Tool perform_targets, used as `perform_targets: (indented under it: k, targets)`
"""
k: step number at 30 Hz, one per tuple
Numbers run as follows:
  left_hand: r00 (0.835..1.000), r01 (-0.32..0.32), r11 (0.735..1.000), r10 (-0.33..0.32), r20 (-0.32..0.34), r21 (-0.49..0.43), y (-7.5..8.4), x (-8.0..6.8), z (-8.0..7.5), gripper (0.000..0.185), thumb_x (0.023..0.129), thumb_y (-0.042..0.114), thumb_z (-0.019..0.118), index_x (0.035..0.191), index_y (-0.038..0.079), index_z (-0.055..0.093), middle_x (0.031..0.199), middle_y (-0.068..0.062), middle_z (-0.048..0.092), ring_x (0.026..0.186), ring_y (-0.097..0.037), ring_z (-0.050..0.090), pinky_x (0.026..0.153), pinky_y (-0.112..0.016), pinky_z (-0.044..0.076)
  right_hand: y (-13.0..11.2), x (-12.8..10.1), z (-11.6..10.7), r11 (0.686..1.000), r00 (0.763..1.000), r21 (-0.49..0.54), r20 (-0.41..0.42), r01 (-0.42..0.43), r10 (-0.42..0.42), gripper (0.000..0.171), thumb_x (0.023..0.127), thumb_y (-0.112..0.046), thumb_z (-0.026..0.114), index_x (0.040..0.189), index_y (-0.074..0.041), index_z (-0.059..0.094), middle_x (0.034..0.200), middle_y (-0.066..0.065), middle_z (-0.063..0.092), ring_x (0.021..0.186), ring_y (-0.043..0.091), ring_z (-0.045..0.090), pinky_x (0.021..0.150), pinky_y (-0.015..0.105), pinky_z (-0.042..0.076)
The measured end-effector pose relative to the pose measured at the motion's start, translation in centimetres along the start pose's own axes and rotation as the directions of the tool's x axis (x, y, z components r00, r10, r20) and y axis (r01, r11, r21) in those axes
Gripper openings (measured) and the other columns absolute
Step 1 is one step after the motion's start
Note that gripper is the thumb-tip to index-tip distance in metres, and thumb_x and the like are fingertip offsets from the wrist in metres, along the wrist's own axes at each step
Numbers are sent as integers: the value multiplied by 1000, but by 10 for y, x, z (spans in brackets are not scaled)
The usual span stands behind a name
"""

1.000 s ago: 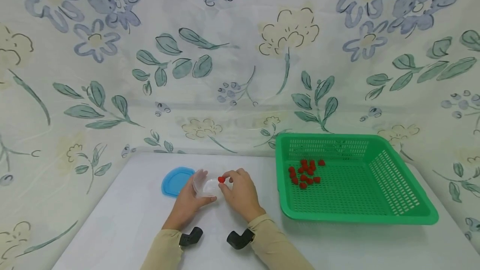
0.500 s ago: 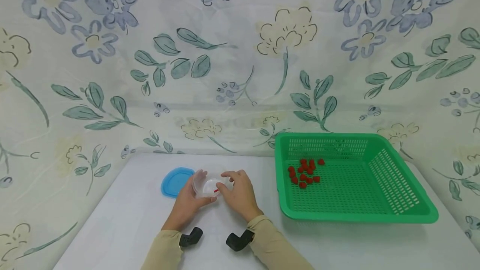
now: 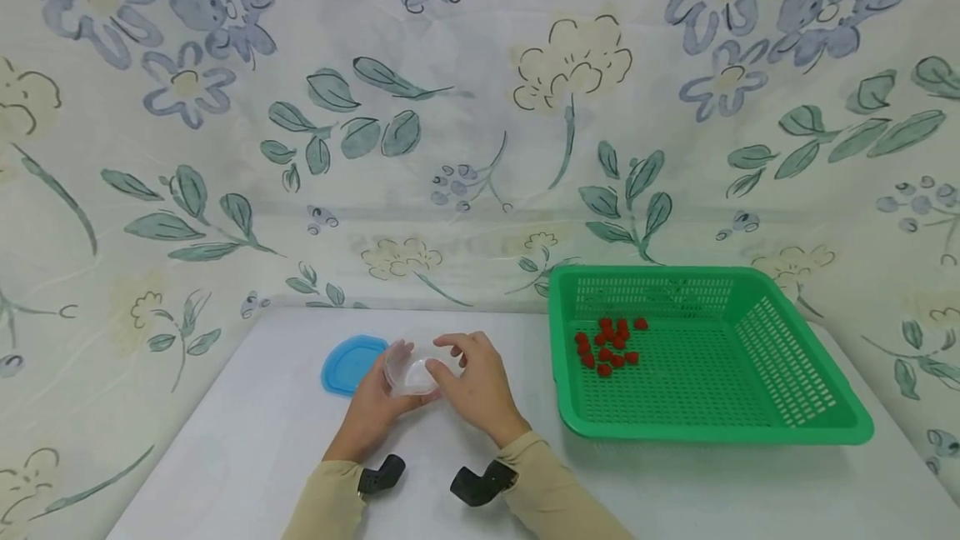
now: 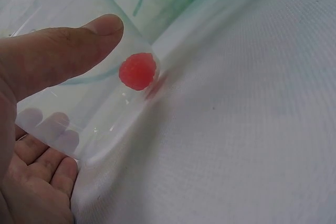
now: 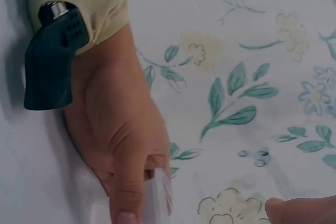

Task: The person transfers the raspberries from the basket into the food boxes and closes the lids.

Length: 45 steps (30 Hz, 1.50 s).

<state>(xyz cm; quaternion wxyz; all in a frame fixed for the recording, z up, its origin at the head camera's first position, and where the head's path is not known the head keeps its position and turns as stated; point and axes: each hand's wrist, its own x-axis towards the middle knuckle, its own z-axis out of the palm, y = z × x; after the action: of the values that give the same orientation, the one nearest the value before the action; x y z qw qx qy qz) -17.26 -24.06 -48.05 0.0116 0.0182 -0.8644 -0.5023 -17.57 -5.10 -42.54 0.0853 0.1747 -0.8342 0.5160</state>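
Note:
My left hand (image 3: 375, 408) grips a clear plastic tub (image 3: 417, 378), thumb on the near side and fingers behind, its mouth tipped toward the right hand. Through the tub wall in the left wrist view, a red raspberry (image 4: 138, 71) shows at the bottom; in the head view it is hidden. My right hand (image 3: 482, 386) hovers at the tub's right rim, thumb and forefinger spread apart with nothing between them. In the right wrist view its fingertip (image 5: 302, 211) enters at the lower right, across from the left hand on the tub.
Right of the hands stands a large green basket (image 3: 720, 437), with several raspberries (image 3: 607, 344) grouped in its left part. A blue lid (image 3: 351, 365) lies on the white table (image 3: 247, 440) just left of the tub. Floral cloth (image 3: 480, 148) rises behind the table.
The raspberry pinched in my right hand has been let go and has dropped into the tub. The right thumb and forefinger have parted. My left hand keeps its hold on the tub.

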Motion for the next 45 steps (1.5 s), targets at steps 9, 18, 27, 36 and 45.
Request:
perform_targets:
  k: [9,18,27,36,45]
  targets:
    - [999,38,999,-38,-5,26,2,-1,-2,113,70,53,89,156,14,28,157,-7,40,143,-31,36,115,-60,30,-19,1,-26,997,996,-10,-32,81,-81,26,94,-20,71,117,-9,72,93,3,56,81,20,53,68,27,46]
    - [999,35,999,-35,-4,16,-2,0,-2,113,69,52,89,156,15,28,157,-5,40,146,-30,32,116,-58,29,-26,1,-55,993,989,-66,-98,102,-108,25,94,-20,72,117,-9,72,95,5,60,82,16,52,69,28,50]
    - [1000,17,1000,-17,9,10,0,0,-3,114,70,51,89,157,12,27,158,-6,39,149,-29,28,119,-55,25,-26,10,-90,985,974,-104,-171,134,-151,24,92,-16,73,114,-7,72,92,7,57,79,22,51,66,32,49]
    - [1000,15,999,-15,15,-30,-2,2,-1,113,70,44,92,157,12,28,158,-5,40,150,-27,25,120,-52,24,-13,14,-133,984,979,-142,-159,104,-127,29,93,-16,73,119,-4,71,96,10,56,77,23,49,66,35,46]
    - [1000,14,999,-14,15,-29,-2,3,0,113,69,46,92,157,13,28,157,-4,41,150,-27,25,120,-52,24,14,18,-182,977,991,-205,-104,60,-82,30,97,-18,68,123,-3,68,106,19,60,83,27,53,72,40,46]
